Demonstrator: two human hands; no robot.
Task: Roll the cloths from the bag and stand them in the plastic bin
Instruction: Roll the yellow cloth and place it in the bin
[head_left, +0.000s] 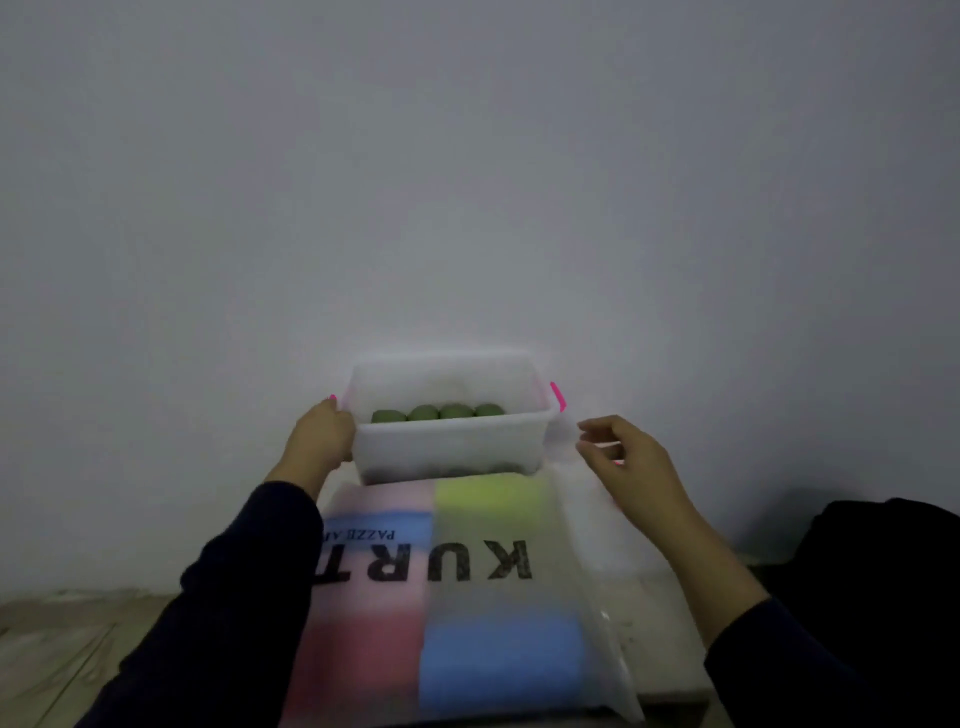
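A translucent plastic bin (452, 447) with pink handle clips stands at the far end of a small white table, against the wall. Several green rolled cloths (439, 413) stand in a row inside it along the near wall. My left hand (322, 439) grips the bin's left end. My right hand (626, 462) hovers just right of the bin, fingers apart and curled, holding nothing. In front of the bin lies a frosted plastic bag (467, 597) printed with black letters; folded cloths in pink, yellow-green, blue and red show through it.
The white table (660, 613) shows to the right of the bag. A plain wall rises right behind the bin. Wooden floor (62, 644) lies at lower left. A dark black mass (883, 561) sits at the right.
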